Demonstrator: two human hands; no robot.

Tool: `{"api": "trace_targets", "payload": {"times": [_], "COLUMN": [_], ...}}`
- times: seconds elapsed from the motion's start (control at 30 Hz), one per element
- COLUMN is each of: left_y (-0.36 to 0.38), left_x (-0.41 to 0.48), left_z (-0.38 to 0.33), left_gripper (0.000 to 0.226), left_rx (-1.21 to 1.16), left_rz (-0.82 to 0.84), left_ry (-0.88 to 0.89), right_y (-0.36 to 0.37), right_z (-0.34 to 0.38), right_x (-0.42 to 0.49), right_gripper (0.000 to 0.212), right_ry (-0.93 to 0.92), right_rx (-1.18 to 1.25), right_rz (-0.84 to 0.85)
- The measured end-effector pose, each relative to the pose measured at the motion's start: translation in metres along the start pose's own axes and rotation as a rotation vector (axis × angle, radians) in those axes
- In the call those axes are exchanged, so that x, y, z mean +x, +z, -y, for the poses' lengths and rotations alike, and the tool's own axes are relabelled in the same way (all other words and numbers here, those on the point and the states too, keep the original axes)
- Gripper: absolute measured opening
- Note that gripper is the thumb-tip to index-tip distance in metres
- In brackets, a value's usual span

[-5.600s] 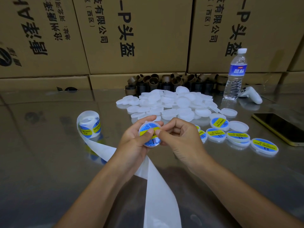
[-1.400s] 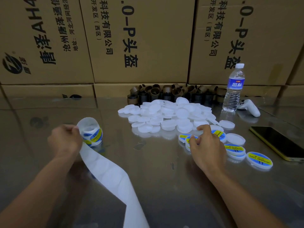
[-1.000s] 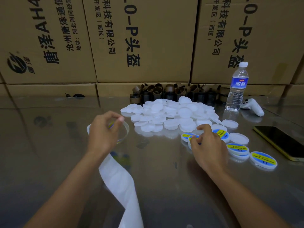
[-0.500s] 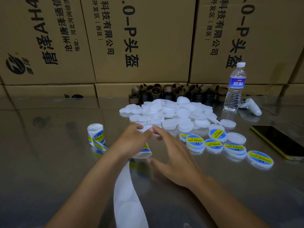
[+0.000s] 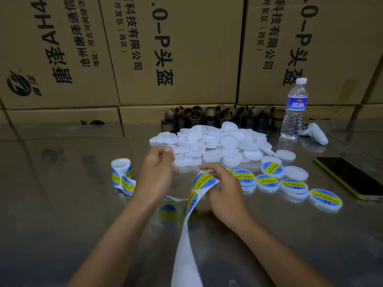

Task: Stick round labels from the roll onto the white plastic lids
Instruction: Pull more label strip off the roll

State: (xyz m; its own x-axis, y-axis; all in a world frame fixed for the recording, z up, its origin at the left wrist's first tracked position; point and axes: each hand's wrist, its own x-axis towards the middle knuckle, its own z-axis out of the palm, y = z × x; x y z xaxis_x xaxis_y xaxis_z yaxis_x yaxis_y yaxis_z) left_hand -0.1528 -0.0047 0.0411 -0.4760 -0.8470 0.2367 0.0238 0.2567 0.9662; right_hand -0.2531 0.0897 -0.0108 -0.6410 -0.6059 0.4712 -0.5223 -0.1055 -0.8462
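My right hand (image 5: pixel 224 193) pinches the white label strip (image 5: pixel 186 245) where a round blue and yellow label (image 5: pixel 204 181) bends over its fingers. The strip runs back under my left hand (image 5: pixel 156 175) to the small label roll (image 5: pixel 121 175) standing on the table. That left hand hovers loosely curled at the near edge of the pile of plain white lids (image 5: pixel 215 141), with nothing visible between its fingers. Several labelled lids (image 5: pixel 267 182) lie in a row right of my right hand. One plain lid (image 5: pixel 296 172) lies among them.
A yellow-edged phone (image 5: pixel 350 177) lies at the right. A water bottle (image 5: pixel 294 108) and a white controller (image 5: pixel 315 133) stand behind it. Brown cardboard cores (image 5: pixel 207 117) line the back, under stacked cartons (image 5: pixel 176 50). The table top (image 5: pixel 62 204) is reflective metal.
My right hand has taken hold of the strip at a label and lifted it. My left hand has let go of the strip and risen toward the lid pile.
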Motion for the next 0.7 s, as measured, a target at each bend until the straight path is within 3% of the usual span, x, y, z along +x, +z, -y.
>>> {"api": "trace_targets", "payload": {"times": [0.1, 0.23, 0.33, 0.43, 0.57, 0.7], "left_y": [-0.016, -0.031, -0.038, -0.036, -0.019, 0.002], "left_x": [-0.01, -0.022, -0.032, -0.041, -0.037, -0.022], "left_z": [0.011, 0.015, 0.014, 0.016, 0.021, 0.029], "left_gripper": [0.026, 0.026, 0.029, 0.033, 0.012, 0.02], "left_rx": [0.047, 0.044, -0.017, 0.075, 0.021, -0.388], "left_rz": [-0.122, -0.046, 0.178, 0.354, 0.354, 0.292], "left_ry": [0.145, -0.06, -0.302, -0.43, -0.448, -0.435], "right_y": [-0.006, -0.011, -0.015, -0.018, -0.02, -0.022], "right_z": [0.001, 0.002, 0.004, 0.003, 0.003, 0.005], "right_x": [0.006, 0.011, 0.01, 0.011, 0.012, 0.011], "right_gripper": [0.045, 0.027, 0.037, 0.023, 0.018, 0.028], "right_ry": [0.27, 0.535, 0.585, 0.624, 0.671, 0.718], "right_rx": [0.252, 0.541, 0.745, 0.863, 0.984, 1.015], "right_rz": [-0.055, -0.015, 0.017, 0.007, 0.051, 0.137]}}
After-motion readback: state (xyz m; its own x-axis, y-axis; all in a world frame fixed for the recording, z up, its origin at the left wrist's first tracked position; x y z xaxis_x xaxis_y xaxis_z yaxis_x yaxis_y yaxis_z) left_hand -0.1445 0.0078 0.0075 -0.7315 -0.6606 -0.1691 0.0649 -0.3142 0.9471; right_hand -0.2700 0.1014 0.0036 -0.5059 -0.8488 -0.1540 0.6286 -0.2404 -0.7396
